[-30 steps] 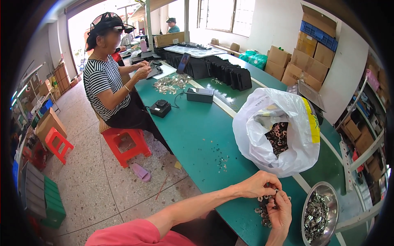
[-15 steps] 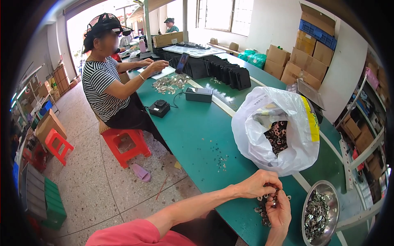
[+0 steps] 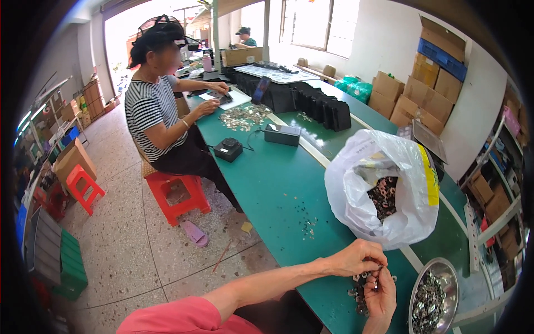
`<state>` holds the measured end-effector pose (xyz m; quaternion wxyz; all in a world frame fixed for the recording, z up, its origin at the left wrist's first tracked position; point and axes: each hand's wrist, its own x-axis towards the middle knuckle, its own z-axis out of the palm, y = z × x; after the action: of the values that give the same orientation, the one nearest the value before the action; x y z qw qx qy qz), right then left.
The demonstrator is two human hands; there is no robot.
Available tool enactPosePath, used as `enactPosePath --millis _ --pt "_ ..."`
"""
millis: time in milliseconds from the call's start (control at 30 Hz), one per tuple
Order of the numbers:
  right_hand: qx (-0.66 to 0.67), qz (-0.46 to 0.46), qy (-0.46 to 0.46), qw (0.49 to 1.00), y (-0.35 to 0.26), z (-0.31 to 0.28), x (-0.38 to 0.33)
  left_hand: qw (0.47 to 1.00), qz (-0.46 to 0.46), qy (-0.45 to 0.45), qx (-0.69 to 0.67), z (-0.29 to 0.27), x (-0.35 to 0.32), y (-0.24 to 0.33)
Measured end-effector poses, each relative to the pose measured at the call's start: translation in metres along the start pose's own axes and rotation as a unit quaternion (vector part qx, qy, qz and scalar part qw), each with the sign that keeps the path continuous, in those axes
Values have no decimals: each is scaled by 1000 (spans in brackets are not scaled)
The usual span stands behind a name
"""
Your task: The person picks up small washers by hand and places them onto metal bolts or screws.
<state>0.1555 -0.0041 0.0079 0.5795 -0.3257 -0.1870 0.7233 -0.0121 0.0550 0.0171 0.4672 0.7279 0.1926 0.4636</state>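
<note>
My left hand [image 3: 357, 258] reaches in from the left, its fingers pinched together where they meet my right fingertips; what they hold is too small to make out. My right hand [image 3: 381, 295] is curled, palm up, around small shiny metal pieces [image 3: 376, 286]. Beneath and beside the hands, a loose pile of small round metal pieces [image 3: 357, 293] lies on the green table [image 3: 267, 206], partly hidden by my fingers. Right of my right hand stands a steel bowl [image 3: 455, 286] heaped with similar pieces. Beyond my hands, an open white plastic bag [image 3: 347, 192] holds many dark and coppery small parts [image 3: 384, 199].
Small bits [image 3: 305, 218] are scattered left of the bag. Farther off sit a black box-shaped device [image 3: 282, 134], a cabled charger [image 3: 228, 149], a metal-piece heap [image 3: 243, 117] and a row of black panels [image 3: 322, 106]. A co-worker [image 3: 158, 106] sits on a red stool [image 3: 177, 195] at the table's left edge.
The view has shifted slightly, moving the scene right and down. My hands stay together over the pile, fingers slightly rearranged. The co-worker's hands have moved apart over the white sheet.
</note>
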Motion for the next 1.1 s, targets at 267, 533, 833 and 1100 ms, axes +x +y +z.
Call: enactPosePath --millis 267,533,833,1100 --pt "6 10 8 1000 4 -17 6 999 36 -8 1 4 0 2" --pt "23 16 -3 1000 2 -12 6 990 122 -2 77 6 2 -11" --pt "15 8 -3 1000 0 -6 3 984 138 36 105 7 1 -10" --pt "-17 -12 1 1000 0 -6 3 979 154 49 125 7 1 -12"
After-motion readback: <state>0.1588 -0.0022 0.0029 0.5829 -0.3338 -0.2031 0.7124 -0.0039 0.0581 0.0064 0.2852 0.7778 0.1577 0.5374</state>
